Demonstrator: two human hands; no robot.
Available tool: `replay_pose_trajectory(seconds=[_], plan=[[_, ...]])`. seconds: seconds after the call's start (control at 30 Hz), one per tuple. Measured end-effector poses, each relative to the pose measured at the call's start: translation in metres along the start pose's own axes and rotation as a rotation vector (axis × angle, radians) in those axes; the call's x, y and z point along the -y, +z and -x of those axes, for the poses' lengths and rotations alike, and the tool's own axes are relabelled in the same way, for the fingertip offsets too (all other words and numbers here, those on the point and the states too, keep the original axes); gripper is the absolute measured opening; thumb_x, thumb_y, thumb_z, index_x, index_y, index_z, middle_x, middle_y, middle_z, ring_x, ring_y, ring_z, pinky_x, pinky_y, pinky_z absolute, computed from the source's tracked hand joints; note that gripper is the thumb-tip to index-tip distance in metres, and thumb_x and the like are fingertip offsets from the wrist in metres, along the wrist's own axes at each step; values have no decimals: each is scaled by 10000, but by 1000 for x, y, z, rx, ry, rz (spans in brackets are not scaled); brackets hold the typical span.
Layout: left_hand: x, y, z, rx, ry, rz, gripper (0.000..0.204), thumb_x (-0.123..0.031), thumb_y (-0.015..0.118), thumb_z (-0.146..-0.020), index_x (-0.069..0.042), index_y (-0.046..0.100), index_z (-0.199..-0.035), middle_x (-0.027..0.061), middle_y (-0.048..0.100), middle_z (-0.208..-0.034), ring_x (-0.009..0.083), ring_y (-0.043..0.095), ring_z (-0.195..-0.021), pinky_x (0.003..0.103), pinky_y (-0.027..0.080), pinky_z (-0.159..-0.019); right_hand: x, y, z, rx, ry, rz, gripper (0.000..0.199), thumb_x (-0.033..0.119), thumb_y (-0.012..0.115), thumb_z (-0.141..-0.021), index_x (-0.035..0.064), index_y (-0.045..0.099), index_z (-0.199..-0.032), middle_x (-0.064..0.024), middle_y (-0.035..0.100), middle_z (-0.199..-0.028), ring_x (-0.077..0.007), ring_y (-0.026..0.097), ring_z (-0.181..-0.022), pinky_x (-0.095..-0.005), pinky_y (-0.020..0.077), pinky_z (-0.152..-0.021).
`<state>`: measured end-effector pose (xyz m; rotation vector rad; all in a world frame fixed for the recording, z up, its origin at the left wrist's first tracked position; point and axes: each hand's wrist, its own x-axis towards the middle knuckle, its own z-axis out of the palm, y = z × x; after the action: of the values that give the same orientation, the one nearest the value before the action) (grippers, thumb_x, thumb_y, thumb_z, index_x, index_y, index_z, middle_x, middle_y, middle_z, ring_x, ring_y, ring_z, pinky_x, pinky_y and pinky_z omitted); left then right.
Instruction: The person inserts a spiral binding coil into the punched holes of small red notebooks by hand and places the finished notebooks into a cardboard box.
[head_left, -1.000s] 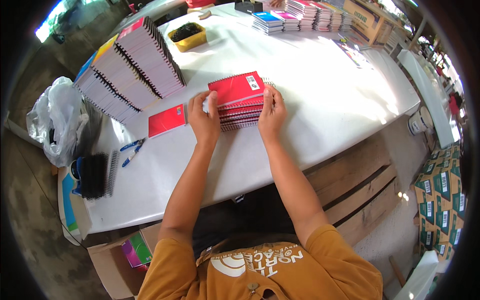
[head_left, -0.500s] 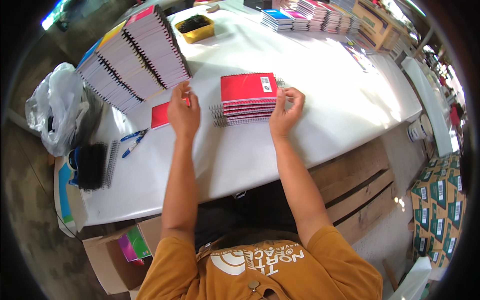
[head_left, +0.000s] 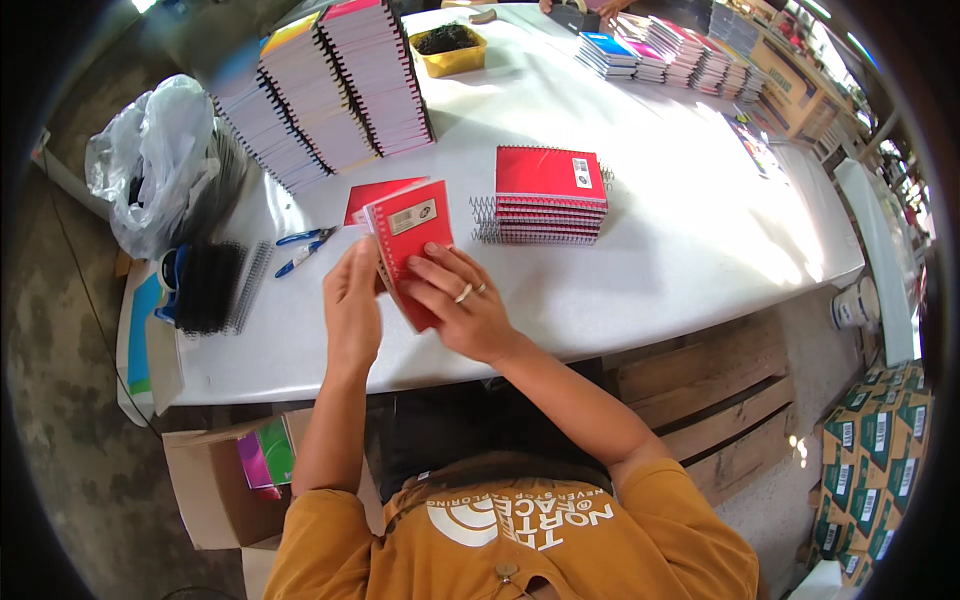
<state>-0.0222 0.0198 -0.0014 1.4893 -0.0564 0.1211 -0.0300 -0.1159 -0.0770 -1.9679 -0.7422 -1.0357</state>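
A red notebook [head_left: 432,218] with a white label stands tilted above the near part of the table, a row of holes along its left edge. My right hand [head_left: 462,305], wearing a ring, grips it with fingers spread across the cover. At the holed edge, my left hand [head_left: 352,300] is closed around the notebook's side, its fingertips partly hidden. Just behind lies another red notebook [head_left: 375,193], flat on the table. To the right sits a stack of red notebooks [head_left: 548,175] with wire coils sticking out at the sides.
Tall stacks of notebook blocks [head_left: 375,85] rise at the back left, near a yellow tub [head_left: 455,60]. Blue-handled pliers [head_left: 303,250], black coils [head_left: 210,290] and a plastic bag [head_left: 150,165] are on the left. Another person's hand [head_left: 610,10] shows at the far edge, near more notebook piles [head_left: 610,55].
Both hands have come together on the left. A red notebook is now lifted and held between them; the right hand has left the side of the stack. The view has shifted.
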Motion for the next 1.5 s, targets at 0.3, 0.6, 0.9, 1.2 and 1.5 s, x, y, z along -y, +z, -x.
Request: replay_pose_trajectory(seconds=[0.3,0.6,0.9,1.2,1.5], plan=[[84,-27,-10,163,-52,-107,291,19,477,-806,-5,534,-1091,46,584,-1027,140,539,-960,268,397,-881,-45,-26,1,182,799,-868,246,85,675,-803,24,580,-1022,-84,632,-988,-84,556,-919,-246,456,-815],[77,-112,-47,-123,456,-1438,384,-112,589,-743,-109,542,-1125,110,517,-1132,314,435,-1133,487,297,-963,-41,-28,5,462,855,-664,334,5,665,-780,-5,609,-1109,-56,647,-1033,-83,560,-920,-252,456,-846],[54,-224,-88,-347,220,-1439,312,-365,587,-841,-107,635,-1010,125,625,-907,338,594,-859,403,458,-727,-36,-27,-2,331,679,-811,284,14,614,-827,25,622,-1111,-61,650,-1007,-110,589,-906,-244,464,-849],[14,-92,-11,378,-133,-530,305,-352,446,-960,-70,544,-900,-54,348,-644,44,316,-594,208,287,-538,-34,-26,3,355,778,-827,290,37,600,-855,22,606,-1144,-49,641,-1027,-83,556,-890,-227,457,-827],[18,-71,-19,323,-125,-615,255,-268,520,-938,-28,575,-871,5,514,-709,61,415,-631,221,357,-576,-36,-24,8,348,759,-824,267,21,597,-851,16,623,-1117,-56,650,-1048,-79,558,-908,-220,457,-821]])
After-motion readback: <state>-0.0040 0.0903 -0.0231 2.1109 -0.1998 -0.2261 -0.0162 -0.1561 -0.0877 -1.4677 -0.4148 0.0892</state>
